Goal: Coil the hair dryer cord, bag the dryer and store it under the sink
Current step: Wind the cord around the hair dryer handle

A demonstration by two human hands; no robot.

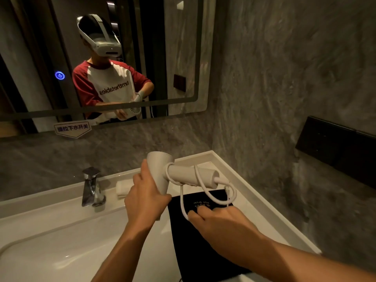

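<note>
Left hand (145, 197) grips the hair dryer (162, 174); right hand (220, 220) pinches its cord (183, 202).

Basin (61, 251) open at left; faucet (92, 187), rolled towel (123, 188) block rear.

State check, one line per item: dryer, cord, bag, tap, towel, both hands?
White hair dryer: held above the counter, handle pointing right.
White cord: partly looped round the handle, rest hanging slack.
Black fabric bag: flat on counter, dryer not inside.
Chrome tap: no water visible.
Rolled white towel: lying behind basin.
Left hand: gripping dryer.
Right hand: pinching cord.
</note>
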